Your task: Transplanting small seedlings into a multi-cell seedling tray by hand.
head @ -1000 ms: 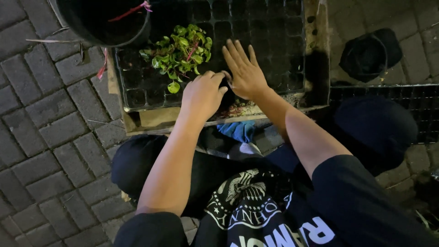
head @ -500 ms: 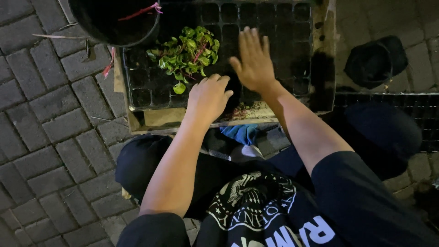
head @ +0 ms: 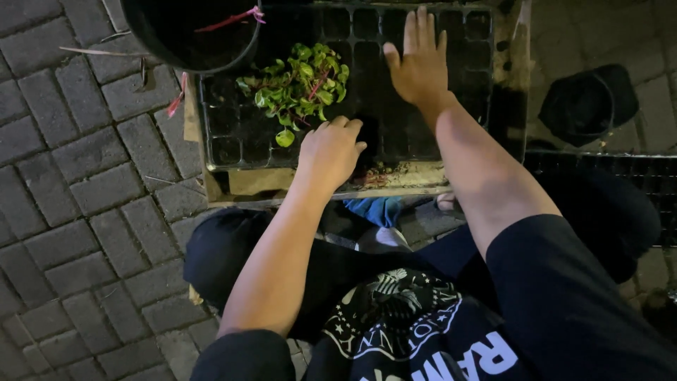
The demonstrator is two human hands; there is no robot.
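At the near edge of the black seedling tray (head: 233,144), which rests on a board over the paving, the left hand (head: 331,149) is curled, fingertips pressed down into a cell; what its grip holds, if anything, cannot be told. Farther in, the right hand (head: 421,65) lies open and flat on bare cells, gripping nothing. Toward the far left corner stands one small cluster of green seedlings (head: 300,86); judging by this, most cells remain unplanted
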